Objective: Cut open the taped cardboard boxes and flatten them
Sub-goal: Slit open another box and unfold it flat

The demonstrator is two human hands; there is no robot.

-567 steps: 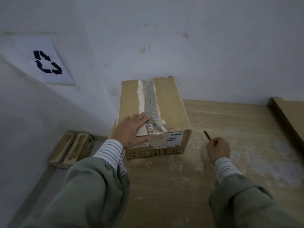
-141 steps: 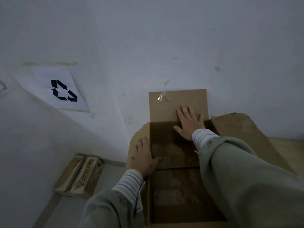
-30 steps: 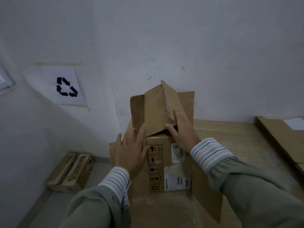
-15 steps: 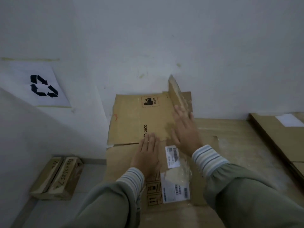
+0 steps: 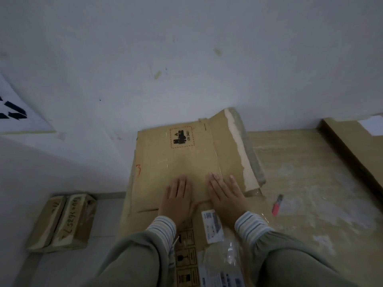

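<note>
Both hands are pressing a flattened cardboard box against the table.

The cardboard box (image 5: 186, 162) is lying collapsed along the table's (image 5: 300, 162) left edge, its far end reaching the wall at the back left corner and its left side overhanging the edge above the floor. The left hand (image 5: 177, 198) and right hand (image 5: 224, 196) are resting side by side on the middle of it, palms down, fingers straight and close together, pointing toward the wall. A flap with torn tape (image 5: 246, 154) along its edge is sticking out just right of the right hand. A red utility knife (image 5: 277, 205) is lying on the table to the right of the box, near but apart from the right hand. More flat cardboard (image 5: 356, 146) is sitting at the table's far right edge. Down on the floor (image 5: 87, 266) to the left, two small boxes (image 5: 62, 222) are sitting against the wall.
</note>
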